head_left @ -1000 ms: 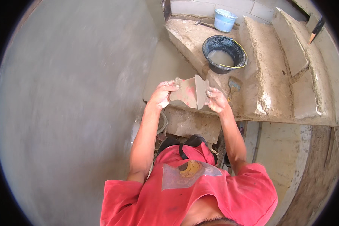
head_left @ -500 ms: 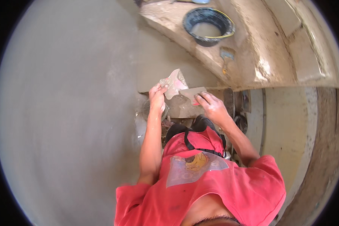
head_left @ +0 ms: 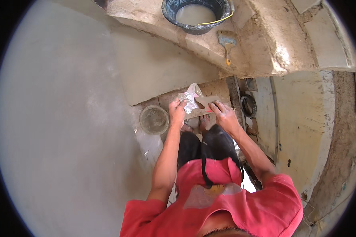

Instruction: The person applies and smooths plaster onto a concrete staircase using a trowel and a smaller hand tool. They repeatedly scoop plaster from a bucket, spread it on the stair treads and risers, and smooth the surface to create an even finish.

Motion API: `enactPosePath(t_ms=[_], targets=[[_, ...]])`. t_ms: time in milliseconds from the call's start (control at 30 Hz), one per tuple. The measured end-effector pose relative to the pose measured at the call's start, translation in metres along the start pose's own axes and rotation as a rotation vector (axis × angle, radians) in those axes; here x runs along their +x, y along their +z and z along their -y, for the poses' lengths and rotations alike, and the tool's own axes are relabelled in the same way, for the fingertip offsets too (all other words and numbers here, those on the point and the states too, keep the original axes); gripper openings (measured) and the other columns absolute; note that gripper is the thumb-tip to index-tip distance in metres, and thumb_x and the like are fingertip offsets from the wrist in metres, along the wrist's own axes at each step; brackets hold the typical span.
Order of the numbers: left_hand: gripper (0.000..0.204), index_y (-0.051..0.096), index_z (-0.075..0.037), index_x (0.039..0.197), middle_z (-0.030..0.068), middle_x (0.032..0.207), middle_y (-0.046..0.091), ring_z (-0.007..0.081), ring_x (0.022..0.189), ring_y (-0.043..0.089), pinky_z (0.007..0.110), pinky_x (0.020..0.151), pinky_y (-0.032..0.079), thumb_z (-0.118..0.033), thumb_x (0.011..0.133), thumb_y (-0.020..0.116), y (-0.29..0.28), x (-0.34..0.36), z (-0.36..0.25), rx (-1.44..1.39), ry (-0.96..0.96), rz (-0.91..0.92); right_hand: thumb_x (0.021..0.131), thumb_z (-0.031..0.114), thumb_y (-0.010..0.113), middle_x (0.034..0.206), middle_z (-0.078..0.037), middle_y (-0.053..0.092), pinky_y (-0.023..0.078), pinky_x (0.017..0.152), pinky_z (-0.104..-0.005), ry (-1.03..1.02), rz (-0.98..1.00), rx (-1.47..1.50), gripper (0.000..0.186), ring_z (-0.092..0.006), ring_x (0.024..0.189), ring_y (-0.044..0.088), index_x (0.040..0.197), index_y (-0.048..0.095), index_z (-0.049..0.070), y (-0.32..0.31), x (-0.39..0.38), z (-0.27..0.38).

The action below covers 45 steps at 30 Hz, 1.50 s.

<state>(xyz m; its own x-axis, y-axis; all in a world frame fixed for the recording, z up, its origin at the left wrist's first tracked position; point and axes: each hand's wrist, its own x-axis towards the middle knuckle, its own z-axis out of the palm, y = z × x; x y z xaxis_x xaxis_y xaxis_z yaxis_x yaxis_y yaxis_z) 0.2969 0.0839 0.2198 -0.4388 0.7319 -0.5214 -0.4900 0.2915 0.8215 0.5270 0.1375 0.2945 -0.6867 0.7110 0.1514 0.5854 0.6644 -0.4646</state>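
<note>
My left hand [head_left: 177,110] is closed on a pale, irregular flat piece [head_left: 191,103], its face smeared with wet grey paste. Closed on a thin, flat grey-brown scraper [head_left: 211,99], my right hand [head_left: 225,115] holds it by the near edge, where a bit of pink shows. The scraper's left edge meets or overlaps the pale piece; I cannot tell whether they touch. Below and to the left of my left hand stands a round bucket [head_left: 154,119] with grey mix in it.
Smooth grey plaster [head_left: 67,118] covers the whole left side. On the raised ledge [head_left: 146,25] ahead stand a black basin [head_left: 194,30] of cloudy water and a wide paintbrush [head_left: 227,42]. A yellowish panel [head_left: 300,114] rises at the right. My feet [head_left: 203,123] are under the hands.
The view has shifted, so the basin and brush sit higher and the bucket and my feet now show. My hands are closer together, with the scraper's edge nearer the pale piece.
</note>
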Motion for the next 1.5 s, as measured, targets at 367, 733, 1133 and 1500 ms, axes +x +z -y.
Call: enactPosePath(t_ms=[367,733,1133,1500], targets=[[0.022,0.068,0.006,0.116,0.0095,0.112,0.074,0.0116,0.097,0.064,0.028,0.087,0.049,0.003,0.095,0.062,0.024,0.211,0.091,0.376,0.086,0.043,0.08,0.005,0.066,0.109,-0.024,0.069,0.055,0.087,-0.052,0.458,0.11,-0.027,0.036,-0.0434,0.104,0.066,0.116,0.067,0.002,0.192,0.157,-0.212],[0.012,0.067,0.006,0.106,0.0038,0.097,0.069,0.0097,0.086,0.057,0.028,0.079,0.046,0.001,0.098,0.06,-0.111,0.161,0.105,0.248,-0.07,-0.27,0.088,0.01,0.06,0.107,-0.021,0.069,0.058,0.081,-0.0506,0.799,-0.042,-0.323,0.027,-0.0407,0.094,0.07,0.113,0.063,0.001,0.265,0.161,-0.205],[0.007,0.065,0.007,0.101,0.005,0.091,0.065,0.0116,0.08,0.056,0.027,0.074,0.045,0.003,0.096,0.063,-0.202,0.12,0.163,-0.061,-0.144,-0.443,0.088,0.006,0.056,0.129,-0.028,0.064,0.062,0.082,-0.0443,0.389,0.211,-0.168,0.042,-0.0381,0.107,0.071,0.129,0.058,-0.006,0.386,0.207,-0.042],[0.012,0.066,0.008,0.107,0.0075,0.099,0.07,0.0123,0.087,0.061,0.028,0.079,0.048,0.003,0.097,0.061,-0.203,0.129,0.146,-0.14,-0.068,-0.378,0.088,0.006,0.055,0.13,-0.03,0.063,0.061,0.082,-0.0467,0.198,-0.008,-0.378,0.044,-0.0388,0.111,0.068,0.131,0.057,-0.004,0.402,0.195,-0.079]])
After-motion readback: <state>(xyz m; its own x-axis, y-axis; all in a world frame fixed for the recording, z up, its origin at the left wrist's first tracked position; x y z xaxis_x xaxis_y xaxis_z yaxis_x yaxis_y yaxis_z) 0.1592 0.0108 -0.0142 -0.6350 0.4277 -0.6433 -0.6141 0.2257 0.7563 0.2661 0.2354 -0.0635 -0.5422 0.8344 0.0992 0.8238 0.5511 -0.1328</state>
